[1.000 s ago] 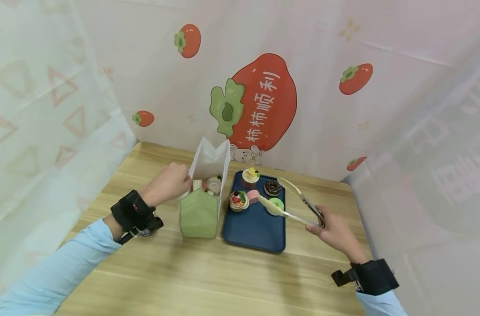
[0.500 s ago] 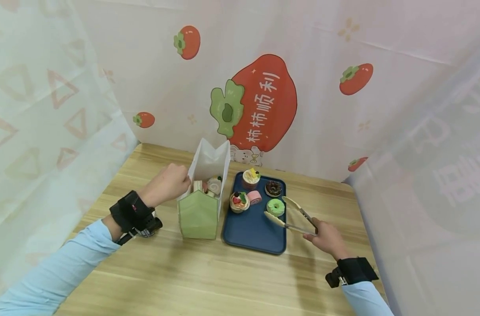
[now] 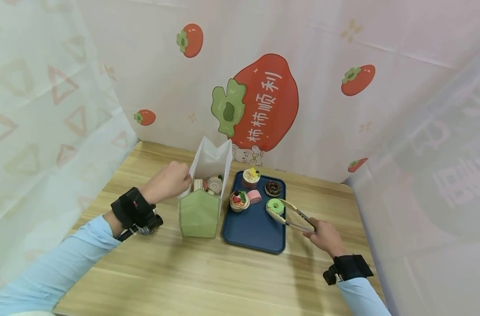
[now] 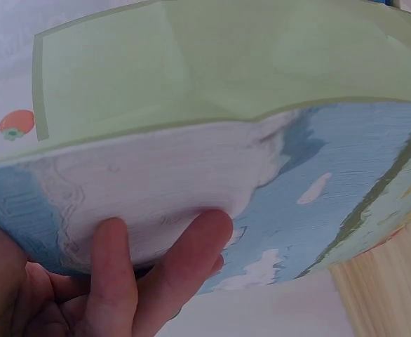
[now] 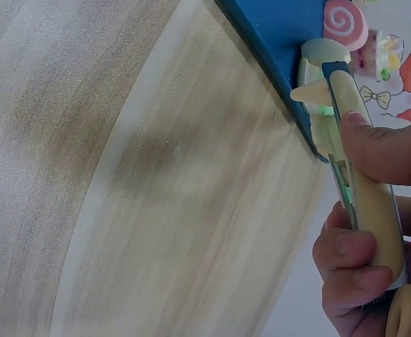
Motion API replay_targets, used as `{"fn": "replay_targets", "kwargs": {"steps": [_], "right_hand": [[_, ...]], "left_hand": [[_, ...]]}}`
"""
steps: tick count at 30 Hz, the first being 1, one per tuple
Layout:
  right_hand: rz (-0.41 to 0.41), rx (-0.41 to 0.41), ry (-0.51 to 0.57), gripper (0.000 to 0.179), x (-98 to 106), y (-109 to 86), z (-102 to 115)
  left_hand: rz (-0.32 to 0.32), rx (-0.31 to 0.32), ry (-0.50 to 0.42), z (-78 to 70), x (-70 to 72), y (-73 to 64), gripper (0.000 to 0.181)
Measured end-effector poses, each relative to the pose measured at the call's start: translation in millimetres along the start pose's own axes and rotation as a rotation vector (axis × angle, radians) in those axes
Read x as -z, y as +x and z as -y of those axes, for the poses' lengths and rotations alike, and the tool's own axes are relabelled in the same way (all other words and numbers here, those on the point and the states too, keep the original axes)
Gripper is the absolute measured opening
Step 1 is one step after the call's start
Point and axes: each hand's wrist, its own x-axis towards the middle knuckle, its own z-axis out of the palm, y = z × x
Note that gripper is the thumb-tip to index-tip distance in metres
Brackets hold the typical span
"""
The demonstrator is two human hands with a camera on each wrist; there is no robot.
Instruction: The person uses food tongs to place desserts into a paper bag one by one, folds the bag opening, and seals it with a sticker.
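Note:
My left hand [image 3: 166, 183] grips the left edge of a paper bag [image 3: 199, 216], green in front and white inside, that stands on the table. In the left wrist view, fingers [image 4: 184, 263] press on the bag's printed side. Several pastries [image 3: 214, 184] show in its opening. With my right hand [image 3: 327, 238] I hold a pair of tongs [image 3: 277, 217] with cream tips and metal arms. Those tips lie on either side of a green donut [image 3: 272, 202] on the blue tray [image 3: 252, 237]; whether both touch it is hard to tell. The right wrist view shows my fingers around the tongs' handle [image 5: 374, 203].
Also on the tray are a chocolate donut [image 3: 273, 188], a pink roll [image 3: 254, 196], a fruit-topped cupcake [image 3: 239, 202] and a cream-topped cupcake [image 3: 250, 177]. The bag stands just left of the tray. A printed curtain [image 3: 164, 79] hangs behind the wooden table [image 3: 208, 281].
The tongs came down and towards the person to the green donut, and their tips drew closer together around it. My left hand and the bag stayed nearly still.

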Motion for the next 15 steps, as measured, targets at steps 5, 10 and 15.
{"fn": "replay_targets", "kwargs": {"steps": [5,10,15], "right_hand": [[-0.009,0.009,0.04,0.047,11,-7.3,-5],[-0.055,0.061,0.075,0.057,38,-17.3,3],[-0.095,0.099,0.101,0.06,74,-26.2,24]], "left_hand": [[-0.001,-0.008,-0.002,-1.9,-1.6,1.7,0.021],[-0.018,-0.022,0.018,-4.2,0.1,5.5,0.018],[-0.027,-0.031,0.051,-7.4,4.4,8.3,0.014]]}}
